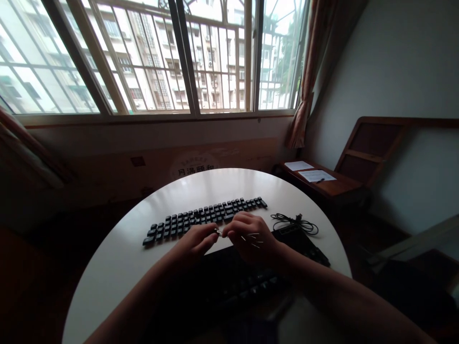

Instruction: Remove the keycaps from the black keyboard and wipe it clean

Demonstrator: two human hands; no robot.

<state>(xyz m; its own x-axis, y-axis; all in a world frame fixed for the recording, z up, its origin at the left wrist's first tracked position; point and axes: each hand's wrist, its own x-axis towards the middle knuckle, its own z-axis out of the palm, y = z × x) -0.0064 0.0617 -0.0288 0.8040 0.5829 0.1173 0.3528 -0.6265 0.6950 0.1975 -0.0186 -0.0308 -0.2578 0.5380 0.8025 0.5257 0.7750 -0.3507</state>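
Observation:
My left hand point(200, 237) is closed, thumb and fingertips pinched on a small piece point(218, 232) with a pale glint, too small to name. Right beside it, my right hand point(251, 234) is curled shut around a tool with thin metal wires point(255, 240) that fan out past the fingers. Both hands meet above the far edge of a black keyboard point(229, 267), which lies in deep shadow close to me. Beyond the hands, many loose black keycaps point(186, 222) are laid out in slanted rows on the white round table point(118, 248).
A coiled black cable point(297, 222) lies on the table at the right, by the keyboard's far corner. Further right stands a wooden chair point(344, 186) with papers point(317, 176) and a pen on its seat. A barred window point(215, 62) and curtains are ahead.

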